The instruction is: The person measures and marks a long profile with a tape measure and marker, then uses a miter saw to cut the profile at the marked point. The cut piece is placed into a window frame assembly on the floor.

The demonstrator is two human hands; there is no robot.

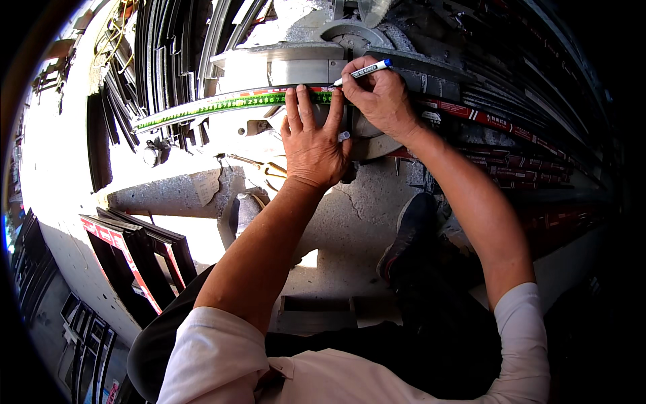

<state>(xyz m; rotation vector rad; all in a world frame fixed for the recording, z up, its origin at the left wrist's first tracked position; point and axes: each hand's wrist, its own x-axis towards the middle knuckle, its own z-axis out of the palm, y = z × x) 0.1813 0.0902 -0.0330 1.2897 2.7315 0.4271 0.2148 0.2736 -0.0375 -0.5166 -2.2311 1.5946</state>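
My left hand (pixel 313 149) lies with fingers spread and stretched, their tips pressing a green tape measure blade (pixel 195 108) against a long metal profile (pixel 494 121) with red film on it. In my right hand (pixel 385 101) is a white marker (pixel 367 71) with a blue end, gripped between thumb and fingers. Its tip points down at the profile, just beyond my left fingertips; whether it touches cannot be made out. A small pale cap-like piece (pixel 344 136) shows beside my left hand, and how it is held is hidden.
A metal fence (pixel 282 54) runs behind the profile, with part of a round saw blade (pixel 374 11) farther back. Yellow-handled pliers (pixel 271 172) lie near my left wrist. Dark profiles (pixel 165 54) crowd the far left; red-filmed ones (pixel 518 165) lie right. Black frames (pixel 131 259) stand lower left.
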